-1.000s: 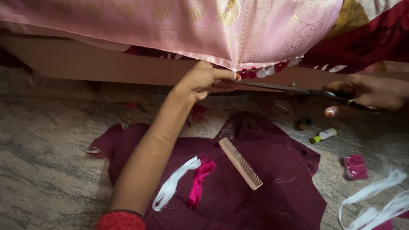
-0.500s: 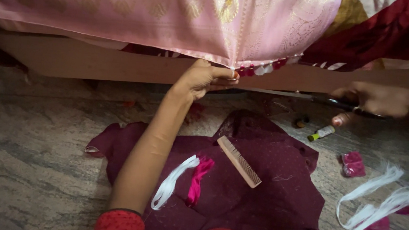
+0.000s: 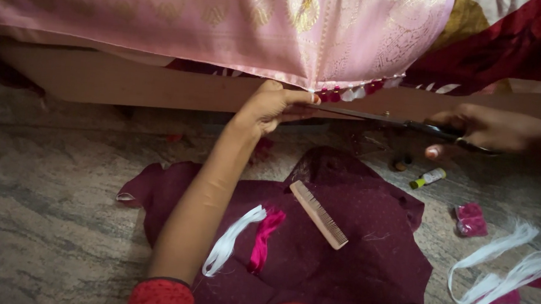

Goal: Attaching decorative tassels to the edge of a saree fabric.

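On the floor nearest the person lies a maroon cloth (image 3: 364, 251) carrying a wooden comb (image 3: 318, 214) and white and pink thread bundles (image 3: 246, 238). Farther out, the left hand (image 3: 273, 105) pinches the tasselled hem of the pink sari (image 3: 228, 24), which hangs over the bed edge. The right hand (image 3: 478, 128) is closed around the scissors (image 3: 379, 119), their blades reaching toward that pinched hem.

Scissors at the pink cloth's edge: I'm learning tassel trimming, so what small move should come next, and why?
Probably close the long metal scissors, held by the right hand. Their tips reach the spot on the pink silk cloth's hem that the left hand pinches, beside the pink and white tassels.
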